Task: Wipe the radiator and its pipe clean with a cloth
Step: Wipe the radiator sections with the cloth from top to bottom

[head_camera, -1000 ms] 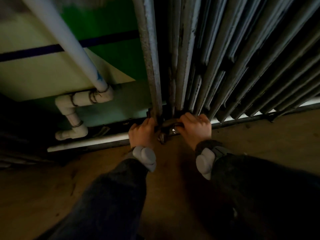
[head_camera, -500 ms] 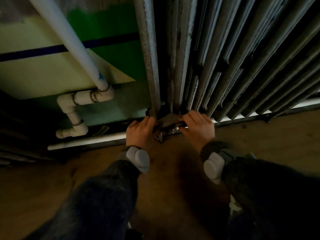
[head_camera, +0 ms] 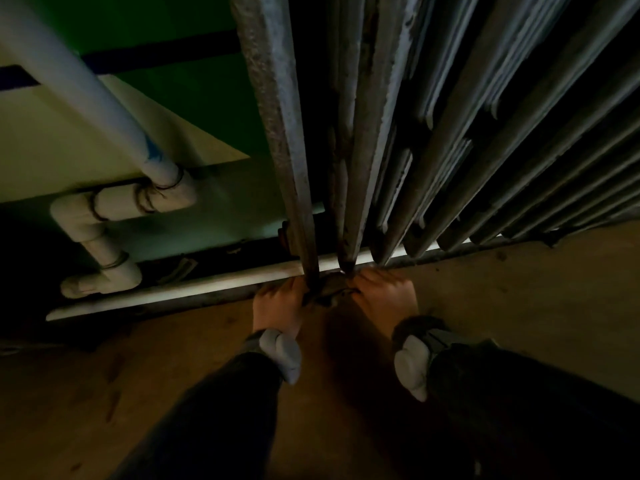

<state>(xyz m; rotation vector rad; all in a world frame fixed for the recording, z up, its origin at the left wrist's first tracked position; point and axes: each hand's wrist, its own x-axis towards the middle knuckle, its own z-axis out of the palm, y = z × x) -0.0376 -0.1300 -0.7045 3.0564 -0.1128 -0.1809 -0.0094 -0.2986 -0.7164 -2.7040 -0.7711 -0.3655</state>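
Seen from above, the radiator (head_camera: 381, 133) fills the upper right as a row of grey, worn columns that run down to the wooden floor (head_camera: 519, 306). Both hands meet at the foot of its two leftmost columns. The left hand (head_camera: 277, 306) sits just beside the foot of the first column and the right hand (head_camera: 384, 296) just below the second and third. A dark cloth (head_camera: 329, 291) is bunched between them against the column bases. Each hand's grip is narrow, with the fingers curled onto its own end of the cloth, though the dim light hides the fingertips. Both arms wear dark sleeves (head_camera: 214, 410), and each wrist carries a pale grey wrist pod (head_camera: 282, 355). The white pipe (head_camera: 86, 91) is well apart from the hands, slanting down the green and cream wall (head_camera: 156, 22) at the left. It joins a chain of white elbow fittings (head_camera: 104, 216) that step down toward the floor. A low pipe (head_camera: 190, 292), also white, runs along the base of the wall, passes behind the radiator's feet just above the hands, and carries on to the right under the columns.
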